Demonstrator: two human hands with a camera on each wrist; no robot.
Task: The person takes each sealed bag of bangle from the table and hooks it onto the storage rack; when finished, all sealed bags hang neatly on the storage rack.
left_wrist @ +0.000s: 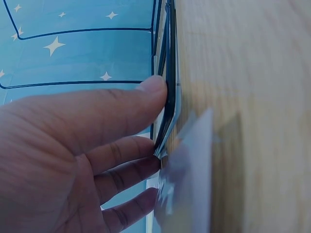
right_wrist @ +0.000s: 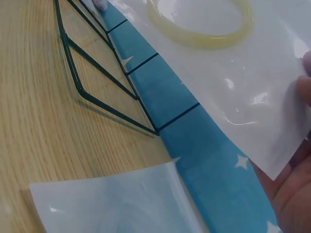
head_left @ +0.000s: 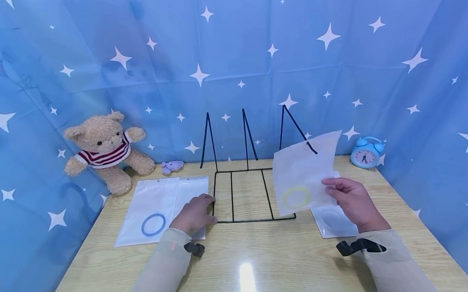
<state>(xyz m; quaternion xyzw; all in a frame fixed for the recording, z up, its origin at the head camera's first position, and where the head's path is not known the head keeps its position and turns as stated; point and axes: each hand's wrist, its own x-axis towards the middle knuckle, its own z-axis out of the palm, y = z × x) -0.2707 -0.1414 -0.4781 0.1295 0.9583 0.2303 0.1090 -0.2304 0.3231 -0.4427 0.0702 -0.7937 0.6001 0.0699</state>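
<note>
My right hand (head_left: 352,199) pinches the right edge of a white plastic bag (head_left: 309,169) holding a yellow ring (right_wrist: 204,29). One slanting prong of the black wire rack (head_left: 253,221) shows its end in front of the bag's top. I cannot tell whether it passes through a hole there. My left hand (head_left: 194,213) holds the rack's front left corner; in the left wrist view its thumb (left_wrist: 153,90) rests on the wire, fingertips against it lower down. A bag with a blue ring (head_left: 154,225) lies to the left, beside another bag (head_left: 192,187) partly under that hand.
Another bag (head_left: 325,229) with a pale ring lies right of the rack. A teddy bear (head_left: 104,147) and a small purple toy (head_left: 172,167) sit at the back left; a blue alarm clock (head_left: 365,153) stands at the back right. A starred blue curtain (head_left: 229,46) surrounds the table.
</note>
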